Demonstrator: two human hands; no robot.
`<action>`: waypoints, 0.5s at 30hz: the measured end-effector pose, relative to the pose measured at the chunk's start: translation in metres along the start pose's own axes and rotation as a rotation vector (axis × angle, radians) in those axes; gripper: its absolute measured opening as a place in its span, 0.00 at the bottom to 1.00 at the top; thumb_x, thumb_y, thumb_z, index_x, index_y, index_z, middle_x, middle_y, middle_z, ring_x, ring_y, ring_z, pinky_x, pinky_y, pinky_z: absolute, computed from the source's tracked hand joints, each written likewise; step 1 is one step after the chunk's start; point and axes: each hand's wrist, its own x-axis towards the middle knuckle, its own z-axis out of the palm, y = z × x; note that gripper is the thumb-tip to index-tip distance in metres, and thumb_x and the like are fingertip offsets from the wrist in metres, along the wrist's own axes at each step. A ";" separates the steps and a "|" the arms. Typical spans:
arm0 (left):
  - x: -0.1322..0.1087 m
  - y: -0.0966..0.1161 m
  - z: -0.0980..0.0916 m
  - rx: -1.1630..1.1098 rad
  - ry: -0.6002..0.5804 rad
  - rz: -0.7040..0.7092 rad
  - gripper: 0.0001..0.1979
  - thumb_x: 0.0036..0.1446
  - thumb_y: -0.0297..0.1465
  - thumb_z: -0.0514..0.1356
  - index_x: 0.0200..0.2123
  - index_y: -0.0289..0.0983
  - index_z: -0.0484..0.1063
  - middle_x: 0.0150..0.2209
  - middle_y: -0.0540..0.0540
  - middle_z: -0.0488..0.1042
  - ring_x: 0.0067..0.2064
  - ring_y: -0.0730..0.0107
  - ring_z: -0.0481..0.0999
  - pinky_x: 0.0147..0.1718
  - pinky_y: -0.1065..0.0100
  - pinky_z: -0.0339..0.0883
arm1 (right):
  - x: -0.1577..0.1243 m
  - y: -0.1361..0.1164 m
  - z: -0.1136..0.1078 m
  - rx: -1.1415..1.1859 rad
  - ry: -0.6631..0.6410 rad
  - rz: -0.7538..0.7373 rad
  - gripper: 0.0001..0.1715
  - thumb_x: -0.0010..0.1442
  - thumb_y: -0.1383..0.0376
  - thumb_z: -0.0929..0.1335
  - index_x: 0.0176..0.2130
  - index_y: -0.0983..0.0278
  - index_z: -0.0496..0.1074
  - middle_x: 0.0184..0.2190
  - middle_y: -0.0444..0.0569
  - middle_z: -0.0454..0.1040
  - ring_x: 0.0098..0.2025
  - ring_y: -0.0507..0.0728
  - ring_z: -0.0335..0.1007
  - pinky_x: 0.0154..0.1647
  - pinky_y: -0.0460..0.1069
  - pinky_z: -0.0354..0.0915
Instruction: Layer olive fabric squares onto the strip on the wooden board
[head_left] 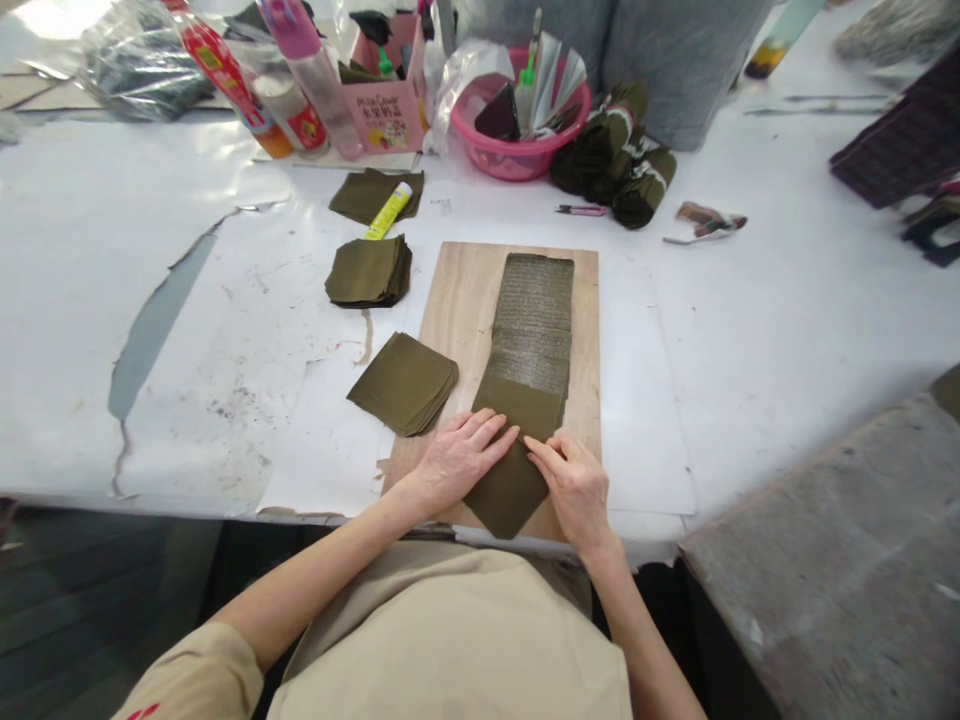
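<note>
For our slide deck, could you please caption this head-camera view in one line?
Left hand and right hand press the nearest olive square of a fanned row on a wooden board.

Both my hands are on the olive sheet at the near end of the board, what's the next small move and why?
Probably slide the left hand and right hand apart to smooth the olive sheet flat: both press near its middle, and it sits skewed against the overlapped row on the wooden board.

olive square (512,487): I see it flat, turned cornerwise, at the board's (457,300) 6 o'clock edge.
fanned row (534,320): overlapped olive squares, running from it toward 12 o'clock.
</note>
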 end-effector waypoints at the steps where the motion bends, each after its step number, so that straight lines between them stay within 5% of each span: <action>1: 0.000 0.000 0.000 -0.001 0.000 0.000 0.18 0.66 0.28 0.53 0.58 0.36 0.66 0.56 0.39 0.70 0.58 0.56 0.69 0.55 0.58 0.65 | 0.000 0.000 0.000 0.001 0.000 -0.003 0.13 0.66 0.66 0.66 0.48 0.60 0.77 0.33 0.47 0.70 0.35 0.52 0.66 0.38 0.46 0.62; 15: 0.004 0.000 -0.001 -0.003 -0.027 0.081 0.19 0.67 0.24 0.51 0.59 0.31 0.63 0.57 0.38 0.68 0.60 0.60 0.66 0.61 0.57 0.59 | -0.010 0.005 -0.001 -0.097 0.037 -0.013 0.15 0.67 0.67 0.64 0.49 0.56 0.77 0.32 0.46 0.70 0.34 0.52 0.64 0.36 0.46 0.60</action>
